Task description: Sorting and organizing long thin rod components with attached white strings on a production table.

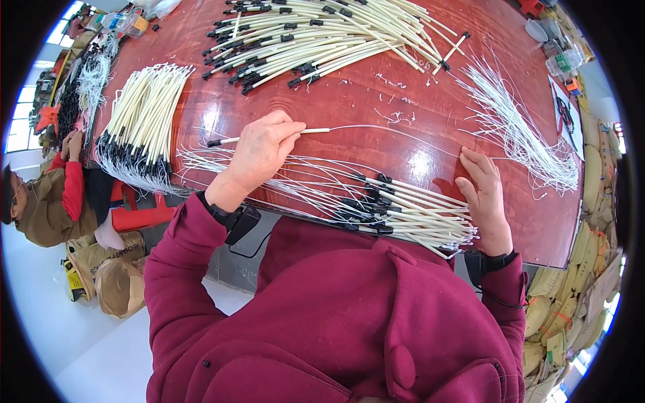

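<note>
My left hand [265,149] is closed on a thin cream tube [314,131] with a black end piece [213,143] sticking out on its left. From the tube's right end a white cord [393,129] arcs across the table toward my right hand [484,195]. There the thumb stands apart from the fingers, and the cord meets the fingertips; no firm pinch shows. Close to the table's front edge, just left of the right hand, lies a bundle of cream tubes [423,213] with black ends. Their white cords trail left beneath my left hand.
A large heap of cream tubes [322,40] lies across the far side of the red table [262,101]. At left stands a neat stack of corded tubes [144,114]. Loose white cords [517,127] lie at right beside scissors [564,117]. Another person [50,208] sits at far left.
</note>
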`<action>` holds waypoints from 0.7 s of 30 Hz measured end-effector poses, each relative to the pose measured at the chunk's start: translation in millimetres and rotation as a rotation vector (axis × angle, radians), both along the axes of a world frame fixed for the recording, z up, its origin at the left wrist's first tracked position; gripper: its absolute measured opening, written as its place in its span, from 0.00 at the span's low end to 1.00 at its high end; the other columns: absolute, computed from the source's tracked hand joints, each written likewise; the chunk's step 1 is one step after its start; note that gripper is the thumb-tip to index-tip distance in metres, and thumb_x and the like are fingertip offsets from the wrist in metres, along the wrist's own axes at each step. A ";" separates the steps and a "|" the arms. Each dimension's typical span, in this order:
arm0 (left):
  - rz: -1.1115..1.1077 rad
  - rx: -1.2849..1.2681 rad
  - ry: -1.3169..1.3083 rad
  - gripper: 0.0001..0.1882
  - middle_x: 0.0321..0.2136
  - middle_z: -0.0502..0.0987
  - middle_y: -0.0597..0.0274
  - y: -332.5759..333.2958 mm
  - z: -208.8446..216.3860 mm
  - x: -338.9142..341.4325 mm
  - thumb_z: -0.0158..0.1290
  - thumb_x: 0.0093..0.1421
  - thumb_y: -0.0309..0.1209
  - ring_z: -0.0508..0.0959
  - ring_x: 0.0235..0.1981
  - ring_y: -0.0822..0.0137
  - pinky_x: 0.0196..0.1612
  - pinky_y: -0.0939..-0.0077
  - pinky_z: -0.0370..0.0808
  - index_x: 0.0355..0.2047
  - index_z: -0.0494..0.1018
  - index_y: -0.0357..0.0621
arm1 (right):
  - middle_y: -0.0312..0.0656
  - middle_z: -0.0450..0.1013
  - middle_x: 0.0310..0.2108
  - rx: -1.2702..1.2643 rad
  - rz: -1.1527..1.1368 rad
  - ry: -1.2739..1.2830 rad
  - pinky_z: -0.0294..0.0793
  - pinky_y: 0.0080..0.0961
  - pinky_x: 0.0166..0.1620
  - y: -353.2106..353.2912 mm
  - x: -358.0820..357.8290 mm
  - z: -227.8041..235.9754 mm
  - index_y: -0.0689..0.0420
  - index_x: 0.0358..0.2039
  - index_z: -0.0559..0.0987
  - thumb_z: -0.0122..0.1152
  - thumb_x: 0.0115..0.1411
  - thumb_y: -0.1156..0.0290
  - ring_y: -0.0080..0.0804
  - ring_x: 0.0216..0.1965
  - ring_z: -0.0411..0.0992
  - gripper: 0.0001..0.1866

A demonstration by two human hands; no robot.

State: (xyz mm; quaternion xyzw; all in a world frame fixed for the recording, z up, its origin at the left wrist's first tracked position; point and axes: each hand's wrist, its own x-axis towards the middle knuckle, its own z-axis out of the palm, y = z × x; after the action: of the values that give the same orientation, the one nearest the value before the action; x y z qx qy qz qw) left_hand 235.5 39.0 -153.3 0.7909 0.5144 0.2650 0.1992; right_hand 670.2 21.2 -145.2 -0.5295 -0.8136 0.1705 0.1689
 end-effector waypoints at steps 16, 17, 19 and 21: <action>0.024 0.006 -0.005 0.10 0.33 0.80 0.55 -1.4 -1.2 -3.2 0.58 0.61 0.21 0.81 0.33 0.56 0.36 0.69 0.76 0.43 0.82 0.34 | 0.49 0.72 0.60 -0.040 -0.005 0.024 0.64 0.38 0.65 -4.9 -5.3 -1.2 0.67 0.56 0.78 0.63 0.63 0.65 0.49 0.61 0.69 0.24; 0.029 0.004 -0.009 0.10 0.33 0.80 0.55 -1.5 -1.0 -3.2 0.58 0.61 0.21 0.81 0.33 0.56 0.36 0.69 0.76 0.43 0.82 0.34 | 0.49 0.72 0.60 -0.035 -0.007 0.024 0.65 0.38 0.65 -5.0 -5.6 -1.4 0.68 0.56 0.78 0.63 0.63 0.65 0.49 0.61 0.69 0.24; 0.034 0.001 -0.013 0.10 0.33 0.80 0.55 -1.8 -0.9 -3.3 0.58 0.61 0.21 0.81 0.33 0.56 0.36 0.69 0.76 0.43 0.82 0.34 | 0.49 0.73 0.60 -0.031 -0.008 0.024 0.65 0.38 0.65 -5.2 -6.1 -1.4 0.68 0.56 0.78 0.63 0.63 0.65 0.49 0.61 0.69 0.24; 0.033 0.005 -0.013 0.10 0.33 0.80 0.55 -2.2 -0.6 -3.7 0.58 0.61 0.21 0.81 0.32 0.56 0.36 0.69 0.76 0.43 0.82 0.34 | 0.50 0.73 0.59 -0.025 -0.010 0.026 0.65 0.38 0.64 -5.4 -6.7 -1.2 0.68 0.55 0.78 0.64 0.63 0.65 0.49 0.61 0.70 0.25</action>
State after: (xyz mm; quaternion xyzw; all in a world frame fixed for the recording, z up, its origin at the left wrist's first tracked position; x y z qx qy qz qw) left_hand 231.8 36.8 -153.9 0.7811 0.5254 0.2746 0.1959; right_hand 663.5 15.8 -146.3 -0.5335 -0.8065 0.1866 0.1737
